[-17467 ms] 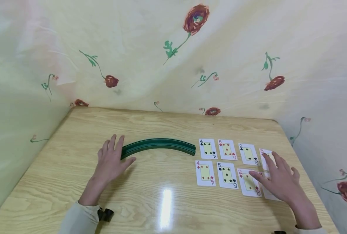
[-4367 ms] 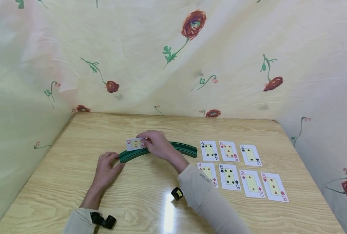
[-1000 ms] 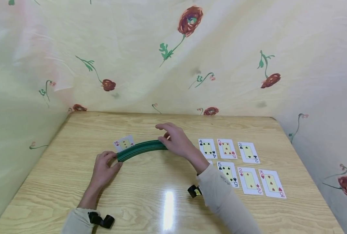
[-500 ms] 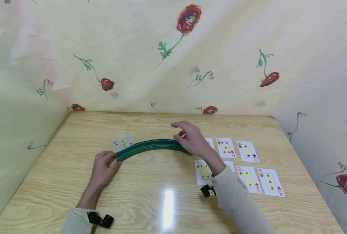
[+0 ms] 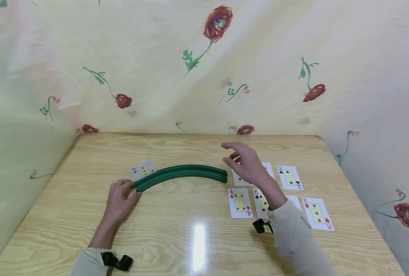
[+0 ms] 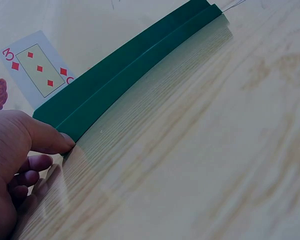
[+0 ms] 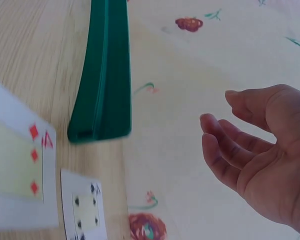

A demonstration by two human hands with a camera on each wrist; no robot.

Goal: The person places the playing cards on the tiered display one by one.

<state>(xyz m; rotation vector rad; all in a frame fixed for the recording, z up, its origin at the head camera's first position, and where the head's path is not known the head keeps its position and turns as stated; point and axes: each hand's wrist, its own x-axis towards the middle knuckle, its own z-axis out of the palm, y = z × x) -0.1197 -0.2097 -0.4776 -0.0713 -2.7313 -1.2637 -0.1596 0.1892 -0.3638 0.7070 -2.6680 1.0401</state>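
Note:
A curved green card holder (image 5: pixel 182 171) lies across the middle of the table. My left hand (image 5: pixel 119 201) pinches its left end, the thumb (image 6: pixel 57 140) against the front side. Near that end the three of diamonds (image 5: pixel 144 169) stands in the holder, leaning back, its lower edge hidden by the green wall. Past the holder's right end, my right hand (image 5: pixel 247 163) hovers with loosely bent fingers and nothing between them, over the four of spades (image 5: pixel 238 180) and the five of hearts (image 5: pixel 268 168), partly covering both. The right wrist view shows that hand's palm (image 7: pixel 275 180) bare.
Two rows of face-up cards lie on the right: the two of clubs (image 5: pixel 290 177) at the back, and the four of diamonds (image 5: pixel 240 203), five of spades (image 5: pixel 259 203), two of diamonds (image 5: pixel 295 201) and three of hearts (image 5: pixel 317 214) in front. Flowered cloth (image 5: pixel 149 57) rises behind the table.
The three of diamonds, carried by my right hand a few seconds ago, now stands in the holder. My right hand has swept rightward off the holder to above the cards; my left hand stays put.

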